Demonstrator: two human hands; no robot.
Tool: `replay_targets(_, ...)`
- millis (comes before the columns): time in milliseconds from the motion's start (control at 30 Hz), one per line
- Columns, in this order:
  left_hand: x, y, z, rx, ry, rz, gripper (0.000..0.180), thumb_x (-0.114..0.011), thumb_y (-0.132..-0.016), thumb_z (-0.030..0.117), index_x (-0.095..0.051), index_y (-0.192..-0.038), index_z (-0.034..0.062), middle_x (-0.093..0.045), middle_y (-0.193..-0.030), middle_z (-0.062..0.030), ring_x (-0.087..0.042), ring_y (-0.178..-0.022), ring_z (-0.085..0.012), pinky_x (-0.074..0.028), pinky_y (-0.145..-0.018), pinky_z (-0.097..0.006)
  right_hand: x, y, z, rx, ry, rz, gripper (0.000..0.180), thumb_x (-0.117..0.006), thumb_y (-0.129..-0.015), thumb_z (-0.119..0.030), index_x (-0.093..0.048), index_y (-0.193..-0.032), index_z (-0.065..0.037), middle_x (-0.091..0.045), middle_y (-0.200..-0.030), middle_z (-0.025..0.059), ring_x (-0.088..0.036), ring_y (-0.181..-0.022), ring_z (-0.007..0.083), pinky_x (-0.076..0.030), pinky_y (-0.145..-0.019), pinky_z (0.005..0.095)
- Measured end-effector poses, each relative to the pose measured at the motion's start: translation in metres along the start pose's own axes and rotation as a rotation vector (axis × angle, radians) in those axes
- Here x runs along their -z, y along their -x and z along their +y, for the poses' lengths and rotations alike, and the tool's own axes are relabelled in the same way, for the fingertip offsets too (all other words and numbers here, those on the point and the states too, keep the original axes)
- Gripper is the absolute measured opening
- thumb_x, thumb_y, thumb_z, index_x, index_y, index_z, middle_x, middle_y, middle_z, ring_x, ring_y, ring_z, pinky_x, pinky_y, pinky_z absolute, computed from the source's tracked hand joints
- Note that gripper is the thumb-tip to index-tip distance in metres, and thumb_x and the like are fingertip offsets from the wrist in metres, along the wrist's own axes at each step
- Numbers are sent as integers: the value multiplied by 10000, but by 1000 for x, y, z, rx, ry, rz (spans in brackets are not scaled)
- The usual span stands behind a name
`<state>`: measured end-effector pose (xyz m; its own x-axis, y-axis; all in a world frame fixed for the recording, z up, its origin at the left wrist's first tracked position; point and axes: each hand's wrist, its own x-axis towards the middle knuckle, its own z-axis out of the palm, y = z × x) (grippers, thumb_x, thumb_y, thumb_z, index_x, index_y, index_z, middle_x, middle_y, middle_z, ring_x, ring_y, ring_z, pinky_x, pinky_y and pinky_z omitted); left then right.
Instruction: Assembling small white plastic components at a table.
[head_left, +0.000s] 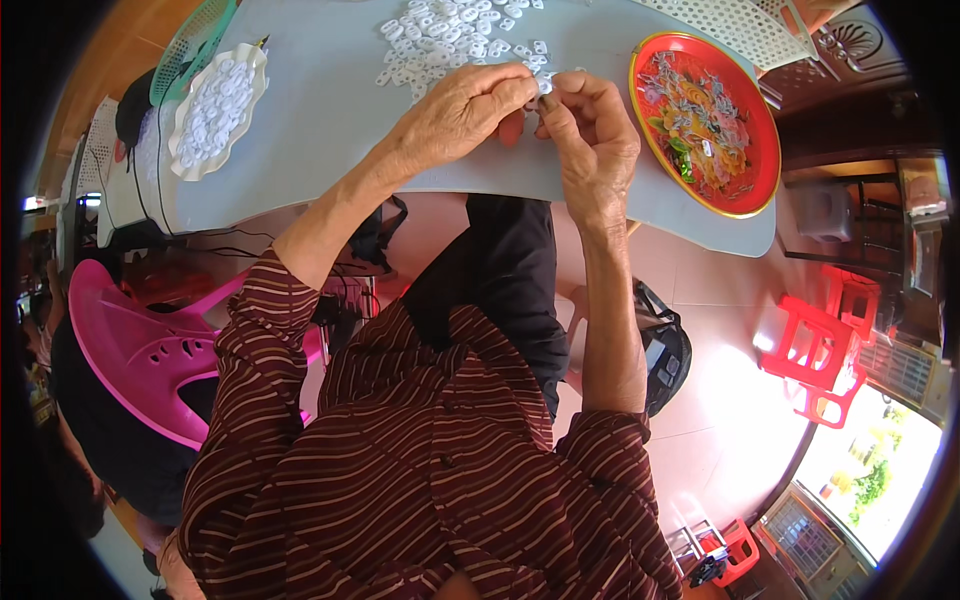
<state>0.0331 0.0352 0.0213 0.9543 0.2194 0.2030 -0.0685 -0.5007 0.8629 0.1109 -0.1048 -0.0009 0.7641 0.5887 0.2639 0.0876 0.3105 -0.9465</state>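
My left hand (470, 112) and my right hand (600, 135) meet above the table's near half, fingertips almost touching. A small white plastic piece (545, 86) with a hole shows between them. Both hands are closed in a pinch around it; fingers partly hide it, and anything else held there cannot be made out. Just beyond lies a loose pile of similar white pieces (440, 35). To the right, a round red tray (766, 165) with a flower pattern and gold rim holds many thin, small metal-looking bits (690, 85) and one white piece (707, 148).
A scalloped white dish (260, 78) heaped with white pieces stands at the left, near a green mesh basket (190, 45). A white perforated basket (740, 25) is at the far right, beside another person's hand (822, 10). A pink chair (130, 350) stands left; red stools (815, 345) stand right.
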Motion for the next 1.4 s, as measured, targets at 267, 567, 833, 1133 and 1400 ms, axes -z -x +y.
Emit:
replay_targets(267,2,7,4,128,31,33,373,-432,-950,331,-540,-950,-26,-493,-696,-77,-441,-654,-163,-400,-630,-301,-5,2,5,5,44,-86,375,-721,-776,-54,-561,-1112,-10,-604,-792,38,-595,-718,93,-488,-630,226)
replay_targets(567,1,14,1,-43,-135,5,328,-426,-937,278,-533,-942,-32,-569,-757,-138,-506,-656,-241,-422,-630,-337,-8,5,2,43,266,-75,310,-741,-733,-26,-590,-1002,1,-605,-715,34,-572,-651,92,-484,-600,238)
replay_targets(833,7,8,-1,104,75,-71,355,-421,-912,320,-507,-775,5,-482,-608,-73,-482,-539,-148,-409,-532,-307,-10,7,-2,81,313,-69,263,-750,-735,-44,-592,-941,3,-621,-697,37,-575,-633,94,-481,-583,242)
replay_targets(1133,-1,19,-12,42,144,52,336,-431,-938,321,-532,-835,17,-499,-611,-61,-460,-546,-155,-407,-542,-316,-12,8,-7,145,435,-90,251,-760,-711,-44,-603,-904,-7,-616,-703,59,-583,-627,113,-485,-581,251)
replay_targets(1400,-4,28,-6,46,30,55,329,-404,-945,295,-497,-837,-2,-488,-685,-107,-427,-616,-208,-392,-604,-338,-10,13,-9,182,448,-142,224,-738,-719,-32,-596,-889,-2,-614,-705,75,-583,-608,133,-477,-564,262)
